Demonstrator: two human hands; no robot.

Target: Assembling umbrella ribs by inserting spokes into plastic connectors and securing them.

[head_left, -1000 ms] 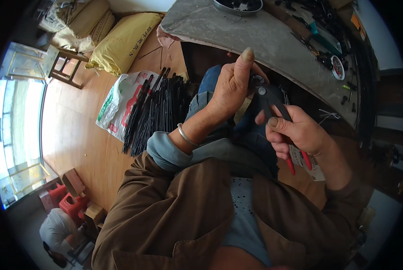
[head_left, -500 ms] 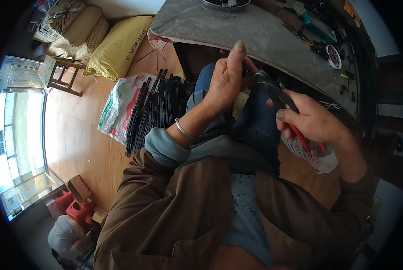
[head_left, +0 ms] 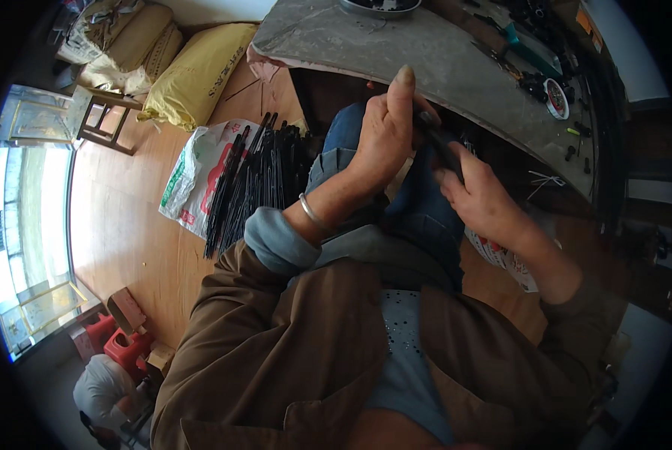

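My left hand (head_left: 384,142) is raised over my lap, at the near edge of the table. Its thumb points up and the other fingers curl away from view, so whatever they hold is hidden. Close beside those fingers is the dark head of a pair of pliers (head_left: 447,156). My right hand (head_left: 482,193) is wrapped round the pliers, whose handles are mostly covered. Down to the left on the floor, a bundle of long thin black rods (head_left: 264,180) lies on a white printed sack (head_left: 190,184).
Ahead, the grey table (head_left: 328,37) carries a metal bowl (head_left: 381,6), a small white dish (head_left: 555,99), a green tray (head_left: 529,49) and dark parts. A yellow sack (head_left: 201,75) and wooden stool (head_left: 103,120) stand left. Red stools (head_left: 130,349) are at lower left.
The pliers have turned so that their red handles no longer show. My right hand has moved slightly left, with its fingers closer to the left hand. My left hand stays nearly in place.
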